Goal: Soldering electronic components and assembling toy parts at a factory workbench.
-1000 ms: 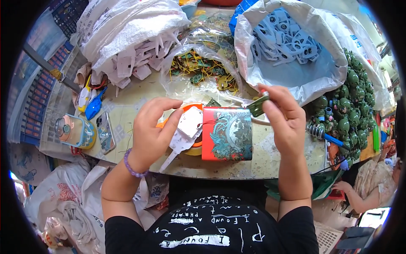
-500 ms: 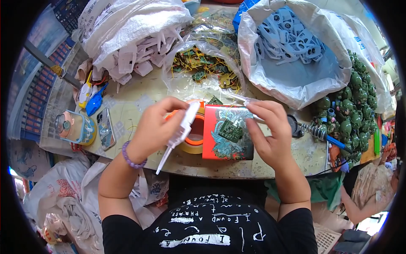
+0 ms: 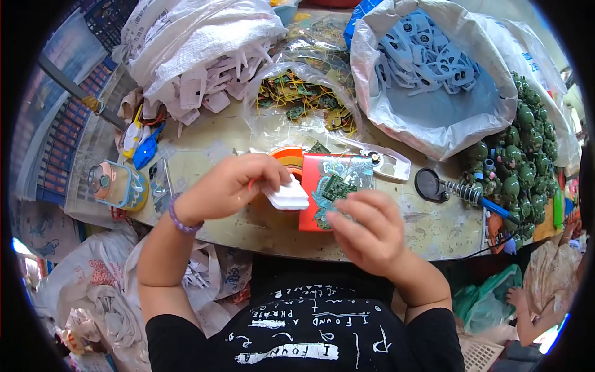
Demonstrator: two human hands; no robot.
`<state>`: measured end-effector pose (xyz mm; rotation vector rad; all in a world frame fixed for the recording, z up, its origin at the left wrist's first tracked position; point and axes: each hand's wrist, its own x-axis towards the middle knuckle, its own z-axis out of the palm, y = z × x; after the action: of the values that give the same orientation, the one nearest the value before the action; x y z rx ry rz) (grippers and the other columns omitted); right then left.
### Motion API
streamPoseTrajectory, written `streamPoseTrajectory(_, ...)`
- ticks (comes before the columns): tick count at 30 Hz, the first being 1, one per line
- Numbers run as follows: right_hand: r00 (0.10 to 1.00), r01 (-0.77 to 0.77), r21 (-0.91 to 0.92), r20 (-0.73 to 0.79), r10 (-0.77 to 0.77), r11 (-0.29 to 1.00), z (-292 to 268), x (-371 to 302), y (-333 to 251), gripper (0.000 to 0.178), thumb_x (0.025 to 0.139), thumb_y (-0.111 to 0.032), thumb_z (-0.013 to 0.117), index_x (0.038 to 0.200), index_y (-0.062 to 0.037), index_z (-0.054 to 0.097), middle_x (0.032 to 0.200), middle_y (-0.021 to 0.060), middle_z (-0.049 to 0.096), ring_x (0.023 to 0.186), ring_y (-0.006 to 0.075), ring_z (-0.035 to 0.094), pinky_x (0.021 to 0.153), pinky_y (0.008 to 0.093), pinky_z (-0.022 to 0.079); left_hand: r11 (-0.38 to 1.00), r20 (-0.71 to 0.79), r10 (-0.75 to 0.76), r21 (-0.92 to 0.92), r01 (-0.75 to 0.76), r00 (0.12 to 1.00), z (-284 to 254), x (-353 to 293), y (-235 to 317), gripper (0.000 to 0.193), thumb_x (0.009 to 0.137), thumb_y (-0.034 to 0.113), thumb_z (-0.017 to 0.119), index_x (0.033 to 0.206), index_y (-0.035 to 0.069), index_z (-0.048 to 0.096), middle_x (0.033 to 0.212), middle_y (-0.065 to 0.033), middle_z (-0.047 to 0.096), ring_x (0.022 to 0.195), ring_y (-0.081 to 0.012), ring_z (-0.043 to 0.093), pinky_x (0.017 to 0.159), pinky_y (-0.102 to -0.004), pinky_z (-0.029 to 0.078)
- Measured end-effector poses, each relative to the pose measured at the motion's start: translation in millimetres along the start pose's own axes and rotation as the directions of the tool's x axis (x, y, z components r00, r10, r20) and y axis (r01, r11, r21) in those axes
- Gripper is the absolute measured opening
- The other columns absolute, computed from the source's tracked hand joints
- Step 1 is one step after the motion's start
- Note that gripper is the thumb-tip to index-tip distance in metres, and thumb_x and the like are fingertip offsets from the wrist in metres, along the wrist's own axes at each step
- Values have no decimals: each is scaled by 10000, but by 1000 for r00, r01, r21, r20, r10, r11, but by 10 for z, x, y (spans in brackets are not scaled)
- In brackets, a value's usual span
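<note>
My left hand (image 3: 232,183) is closed on a white plastic casing (image 3: 289,196), held tilted above a roll of tape (image 3: 286,154) with an orange core. My right hand (image 3: 374,234) hovers at the near right of a red patterned box (image 3: 310,218); its fingers are stretched and a little apart, with nothing seen between them. On the box lies a small green circuit board (image 3: 336,187), close to those fingertips. Another circuit board (image 3: 320,147) rests just behind the box. To its right, a white casing half (image 3: 395,168) with a long handle lies on the table.
White sacks of plastic casings (image 3: 192,93) and bluish casings (image 3: 427,53) stand at the back. Between them is a clear bag of wired circuit boards (image 3: 304,93). A magnifier (image 3: 432,185) and many green figures (image 3: 514,149) sit right; a bottle (image 3: 114,186) and phone (image 3: 160,177) left.
My right hand has come away from the white casing half by the box and moved nearer me. The casing in my left hand has turned, its handle no longer pointing toward me.
</note>
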<state>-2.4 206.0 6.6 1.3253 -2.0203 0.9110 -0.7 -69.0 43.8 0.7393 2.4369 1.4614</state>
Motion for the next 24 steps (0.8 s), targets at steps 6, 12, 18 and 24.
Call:
streamPoseTrajectory(6, 999, -19, 25, 49, 18, 999, 58, -220, -87, 309, 676, -36, 740, 977, -63, 677, 1007, 77, 638, 927, 271, 585, 777, 400, 502, 995, -54, 24, 99, -19, 998, 216, -185, -113, 300, 725, -145, 444, 928, 20, 591, 944, -96, 657, 952, -261, 648, 890, -390, 497)
streamPoseTrajectory(12, 968, -249, -75, -44, 246, 966, 59, -277, 1, 367, 694, -49, 754, 1045, -52, 648, 1038, 114, 632, 973, 324, 573, 845, 428, 470, 995, 25, 22, 94, -24, 999, 277, -271, -197, 248, 741, -122, 501, 858, 68, 611, 897, -41, 678, 1058, -247, 650, 1088, -497, 343)
streamPoseTrajectory(18, 901, -422, -3, 111, 419, 907, 77, -6, 176, 378, 740, -91, 742, 1093, -23, 624, 1123, 141, 630, 1039, 331, 572, 900, 415, 454, 995, 34, 20, -99, -16, 999, 263, -172, -314, 169, 795, -58, 515, 840, 62, 626, 895, -30, 691, 1052, -246, 651, 1089, -495, 332)
streamPoseTrajectory(24, 928, -351, -68, 108, 357, 934, 132, 63, 161, 334, 731, -59, 736, 1050, -27, 645, 1115, 130, 635, 1094, 344, 551, 934, 425, 440, 990, -257, -132, -76, 116, 957, 426, -138, -219, 161, 815, -33, 560, 914, 40, 664, 960, -90, 692, 1053, -256, 632, 1025, -436, 400)
